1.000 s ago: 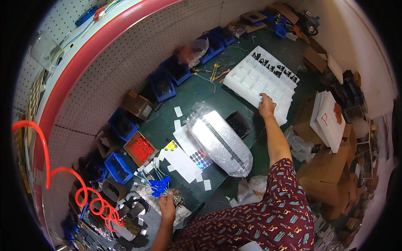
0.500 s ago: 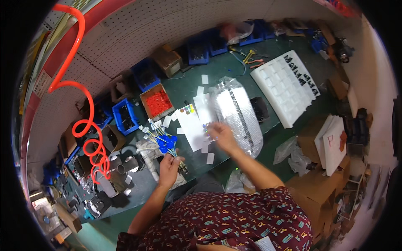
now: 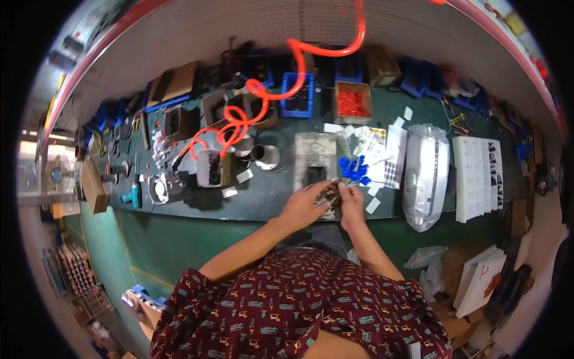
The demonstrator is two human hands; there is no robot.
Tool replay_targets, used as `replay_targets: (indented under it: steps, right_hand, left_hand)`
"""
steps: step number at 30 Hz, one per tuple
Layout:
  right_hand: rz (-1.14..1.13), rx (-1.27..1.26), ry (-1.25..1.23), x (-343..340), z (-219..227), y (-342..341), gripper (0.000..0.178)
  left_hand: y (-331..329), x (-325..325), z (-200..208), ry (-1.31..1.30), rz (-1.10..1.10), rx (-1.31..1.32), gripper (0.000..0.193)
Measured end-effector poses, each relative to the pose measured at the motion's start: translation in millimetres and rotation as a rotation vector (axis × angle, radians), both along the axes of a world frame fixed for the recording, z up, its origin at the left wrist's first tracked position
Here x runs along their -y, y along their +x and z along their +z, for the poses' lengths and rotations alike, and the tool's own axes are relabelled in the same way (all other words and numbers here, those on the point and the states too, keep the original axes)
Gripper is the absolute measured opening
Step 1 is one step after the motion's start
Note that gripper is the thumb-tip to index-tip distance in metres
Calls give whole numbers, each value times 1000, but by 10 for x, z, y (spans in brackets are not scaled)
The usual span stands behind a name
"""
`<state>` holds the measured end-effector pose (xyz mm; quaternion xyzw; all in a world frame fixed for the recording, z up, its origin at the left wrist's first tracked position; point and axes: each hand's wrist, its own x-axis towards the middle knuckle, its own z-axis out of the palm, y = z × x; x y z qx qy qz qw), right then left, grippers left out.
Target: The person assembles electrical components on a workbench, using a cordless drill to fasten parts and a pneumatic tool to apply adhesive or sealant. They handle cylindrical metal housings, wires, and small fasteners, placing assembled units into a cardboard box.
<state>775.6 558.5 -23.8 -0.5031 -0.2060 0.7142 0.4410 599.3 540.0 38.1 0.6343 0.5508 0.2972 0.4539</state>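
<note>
A bundle of thin pale wires with blue pieces (image 3: 354, 170) on it lies in front of me, its white-tipped ends fanning away over the worktable. My left hand (image 3: 304, 208) closes around the bundle's near end, where dark, brassy metal tips (image 3: 327, 196) show between the fingers. Close against it on the right, my right hand (image 3: 351, 206) pinches the wires just below the blue pieces. The fingertips partly hide the grip. Beyond the blue pieces lie white sheets (image 3: 394, 149) with round stickers. A pale, block-like fixture (image 3: 315, 143) stands just left of the bundle.
A bubble-wrapped package (image 3: 426, 179) and a white foam tray (image 3: 472, 173) with black parts lie to the right. Behind stand a box of red parts (image 3: 353, 102) and a blue bin (image 3: 297, 96). A red coiled hose (image 3: 293, 72) hangs across the left. Small white cards (image 3: 373, 206) lie nearby.
My view has swung left. My right hand has left the sticker sheet and joined my left hand at the wire bundle. My left hand has shifted to the bundle's metal ends.
</note>
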Motion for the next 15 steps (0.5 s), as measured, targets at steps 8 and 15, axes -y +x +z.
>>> replay_targets:
  steps: [8, 15]
  right_hand:
    - [-3, -78, -54, 415, 401, -157, 33]
    - [310, 89, 215, 533, 954, -867, 51]
  left_hand:
    - [-1307, 1023, -671, -142, 166, -134, 39]
    - [-2060, 1533, -391, -119, 343, -117, 33]
